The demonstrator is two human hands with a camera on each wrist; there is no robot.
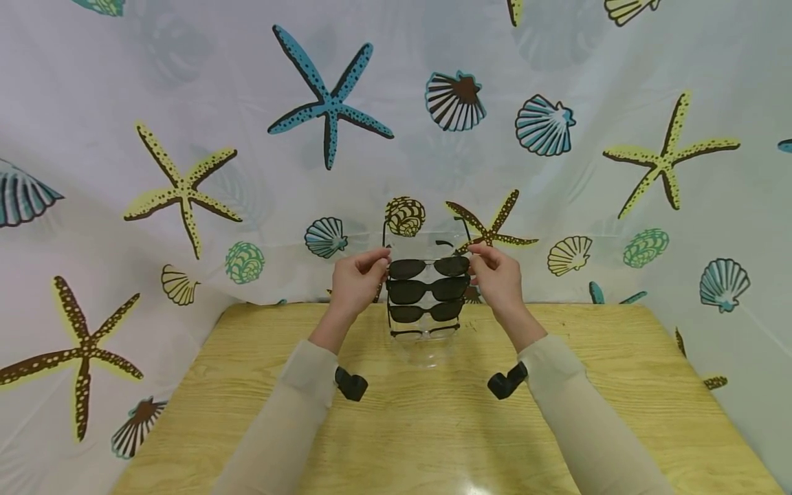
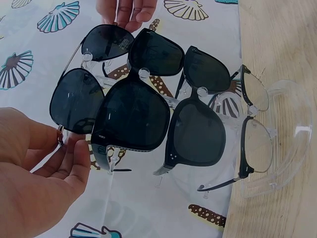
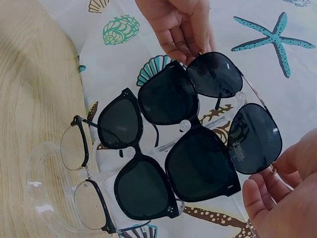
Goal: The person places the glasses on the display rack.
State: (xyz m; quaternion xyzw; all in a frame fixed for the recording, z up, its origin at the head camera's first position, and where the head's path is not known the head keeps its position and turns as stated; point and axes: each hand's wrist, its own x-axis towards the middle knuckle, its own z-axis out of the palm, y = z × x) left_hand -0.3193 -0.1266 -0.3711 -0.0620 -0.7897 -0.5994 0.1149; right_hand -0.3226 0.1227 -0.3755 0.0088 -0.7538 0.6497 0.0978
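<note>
A clear display stand (image 2: 300, 133) holds a column of eyewear, one pair above another. Topmost are aviator-style sunglasses (image 1: 405, 269) with dark lenses and a thin metal brow bar. My left hand (image 1: 355, 280) pinches their left end near the hinge, thumb and fingers on the temple. At the opposite hinge, my right hand (image 1: 500, 278) pinches the other temple. Just below sit large black sunglasses (image 2: 132, 114), then a second black pair (image 3: 143, 188). Lowest are half-rim eyeglasses (image 3: 91, 206) with clear lenses. The aviators' bridge lies at the stand's top peg.
The stand's rounded base rests on a wood-grain table (image 1: 427, 440), close to its far edge. Behind and at both sides hangs a white curtain (image 1: 396, 165) printed with starfish and shells. Black wrist cameras (image 1: 351, 383) sit on both cuffs.
</note>
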